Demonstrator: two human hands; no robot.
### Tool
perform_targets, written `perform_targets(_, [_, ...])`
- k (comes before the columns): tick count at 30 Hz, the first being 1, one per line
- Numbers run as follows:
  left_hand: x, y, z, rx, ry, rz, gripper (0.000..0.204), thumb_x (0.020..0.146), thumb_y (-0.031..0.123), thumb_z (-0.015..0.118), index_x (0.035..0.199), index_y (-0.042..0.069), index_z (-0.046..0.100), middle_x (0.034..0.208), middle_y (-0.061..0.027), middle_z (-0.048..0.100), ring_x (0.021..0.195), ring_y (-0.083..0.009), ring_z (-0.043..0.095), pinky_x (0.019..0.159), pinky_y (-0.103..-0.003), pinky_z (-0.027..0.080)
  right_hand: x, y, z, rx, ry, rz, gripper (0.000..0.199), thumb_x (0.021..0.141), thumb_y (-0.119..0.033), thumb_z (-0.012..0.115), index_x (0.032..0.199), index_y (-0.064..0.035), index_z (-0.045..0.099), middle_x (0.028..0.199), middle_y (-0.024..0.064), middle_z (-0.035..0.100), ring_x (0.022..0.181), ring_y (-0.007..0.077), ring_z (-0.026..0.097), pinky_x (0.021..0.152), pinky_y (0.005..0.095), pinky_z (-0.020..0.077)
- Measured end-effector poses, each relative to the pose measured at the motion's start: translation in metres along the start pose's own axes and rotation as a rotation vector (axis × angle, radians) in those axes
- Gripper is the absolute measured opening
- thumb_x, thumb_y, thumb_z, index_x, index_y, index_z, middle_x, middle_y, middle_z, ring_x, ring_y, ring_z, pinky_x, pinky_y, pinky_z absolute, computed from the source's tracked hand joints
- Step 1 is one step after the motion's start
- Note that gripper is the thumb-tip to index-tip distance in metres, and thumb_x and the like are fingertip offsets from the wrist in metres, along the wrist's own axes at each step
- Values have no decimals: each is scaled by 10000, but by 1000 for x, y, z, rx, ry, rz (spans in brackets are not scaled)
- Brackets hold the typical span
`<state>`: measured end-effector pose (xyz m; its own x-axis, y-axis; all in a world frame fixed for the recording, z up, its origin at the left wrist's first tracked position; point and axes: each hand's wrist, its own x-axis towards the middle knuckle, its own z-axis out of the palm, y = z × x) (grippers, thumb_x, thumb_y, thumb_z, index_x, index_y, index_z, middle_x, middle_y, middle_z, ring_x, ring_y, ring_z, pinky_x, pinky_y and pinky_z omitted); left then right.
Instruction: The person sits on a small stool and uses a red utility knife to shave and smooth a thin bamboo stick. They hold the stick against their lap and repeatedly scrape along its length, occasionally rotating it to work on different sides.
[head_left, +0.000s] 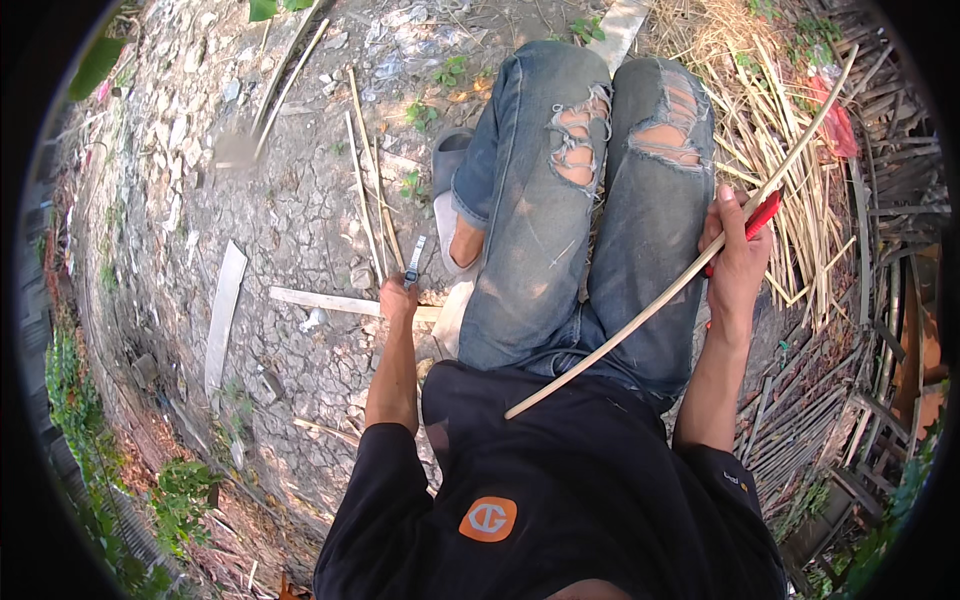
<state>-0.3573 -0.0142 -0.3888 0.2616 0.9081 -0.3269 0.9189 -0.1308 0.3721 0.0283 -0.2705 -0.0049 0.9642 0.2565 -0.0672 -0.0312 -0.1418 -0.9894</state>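
My right hand (738,245), beside my right knee, is closed round a long pale bamboo stick (640,318). The stick slants from the pile at the upper right down to the front of my shirt. A red object (763,214) also sits in that grip; my fingers hide most of it, so its kind is unclear. Low on the left, my left hand (398,300) is closed at the end of a silver wristwatch (414,262), whose strap sticks out beyond the fingers. Thin sticks (366,190) on the ground end beside this hand, and a flat wooden slat (330,301) lies next to it.
A heap of split bamboo sticks (790,180) lies at the right, with a red plastic piece (838,120) on its far side. More poles (815,400) are stacked below it. A pale board (225,305) lies on the cracked soil (290,230) at the left. My legs are stretched out ahead.
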Motion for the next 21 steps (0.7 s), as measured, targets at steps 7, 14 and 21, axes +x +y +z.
perform_targets(7, [25, -18, 4, -44, -70, 151, 133, 890, 153, 695, 1015, 116, 724, 967, -133, 766, 950, -371, 732, 821, -478, 568, 2, 0, -4, 3, -51, 22, 271, 1011, -292, 719, 874, -67, 656, 704, -39, 545, 583, 35, 443, 514, 212, 309])
perform_targets(14, [47, -25, -11, -42, -206, 264, 183, 899, 140, 656, 1065, 118, 729, 943, -158, 767, 953, -362, 739, 819, -456, 572, 2, -1, -3, 6, -89, -30, 277, 1024, -288, 698, 861, -72, 640, 678, -40, 518, 535, 36, 413, 484, 224, 286])
perform_targets(21, [75, 18, -59, 208, -441, 423, 348, 910, 110, 633, 1211, 225, 765, 999, -169, 770, 965, -346, 740, 851, -449, 579, 4, 1, -3, -11, -61, -9, 268, 1028, -287, 695, 859, -89, 633, 667, -42, 515, 524, 34, 412, 473, 223, 286])
